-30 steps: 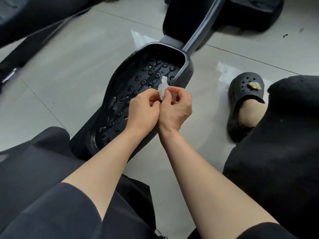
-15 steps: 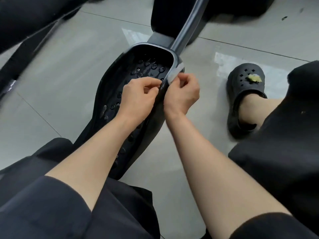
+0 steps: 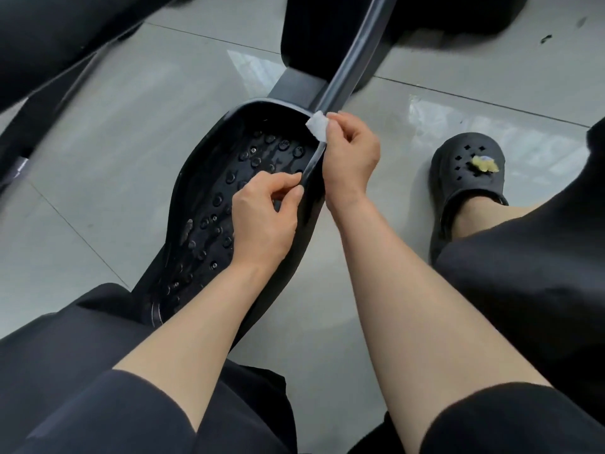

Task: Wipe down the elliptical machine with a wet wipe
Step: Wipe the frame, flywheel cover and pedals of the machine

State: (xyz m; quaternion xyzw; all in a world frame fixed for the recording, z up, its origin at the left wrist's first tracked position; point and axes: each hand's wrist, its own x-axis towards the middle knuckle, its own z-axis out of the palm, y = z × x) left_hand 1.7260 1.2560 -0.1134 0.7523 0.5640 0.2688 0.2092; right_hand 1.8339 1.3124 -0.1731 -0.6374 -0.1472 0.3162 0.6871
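The black studded foot pedal [image 3: 209, 198] of the elliptical machine lies on the tiled floor in front of me. My right hand [image 3: 352, 158] pinches a small folded white wet wipe [image 3: 317, 127] and presses it on the pedal's right rim, near the front where the grey arm bar [image 3: 353, 67] joins. My left hand [image 3: 265, 217] is lower down, with its thumb and fingers pinching the same right rim.
A foot in a black clog [image 3: 465, 185] with a yellow charm stands on the floor right of the pedal. Black machine housing [image 3: 327, 24] sits beyond the pedal, more black frame parts [image 3: 49, 44] at upper left. Dark clothing covers both knees at the bottom.
Both hands held the wipe together over the pedal; now my right hand alone has slid it forward along the right rim, while my left hand dropped back to the rim.
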